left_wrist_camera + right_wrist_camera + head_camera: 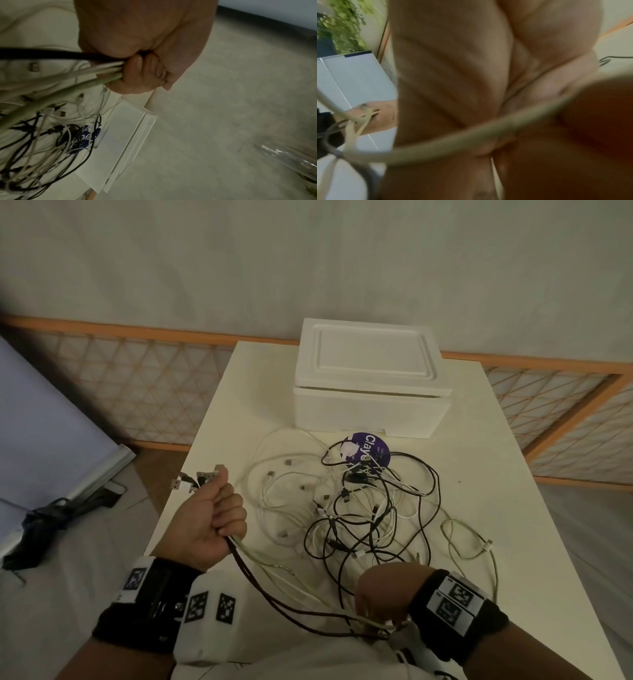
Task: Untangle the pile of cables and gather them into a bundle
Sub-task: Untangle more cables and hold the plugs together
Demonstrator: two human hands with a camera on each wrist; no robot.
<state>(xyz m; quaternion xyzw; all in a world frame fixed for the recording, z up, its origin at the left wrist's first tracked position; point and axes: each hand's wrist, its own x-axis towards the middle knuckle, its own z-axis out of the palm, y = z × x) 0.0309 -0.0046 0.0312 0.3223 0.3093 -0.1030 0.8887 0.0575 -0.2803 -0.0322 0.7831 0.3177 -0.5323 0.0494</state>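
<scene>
A tangle of black and white cables [370, 508] lies in the middle of the white table [496, 542]. My left hand [219, 515] is raised over the table's left edge and grips several cables in a fist, with their USB plugs [195, 477] sticking out above it. The left wrist view shows those fingers [145, 73] curled round the held cables [72, 75]. The held strands [274, 587] sag down to my right hand [380, 601] at the near edge. It is turned palm down and pinches a white cable [453, 146] there, blurred in the right wrist view.
A white foam box [370, 385] with its lid on stands at the table's far end. A purple round sticker [368, 448] lies under the cables in front of it. A wooden lattice fence [137, 392] runs behind. Dark objects [61, 518] lie on the floor left.
</scene>
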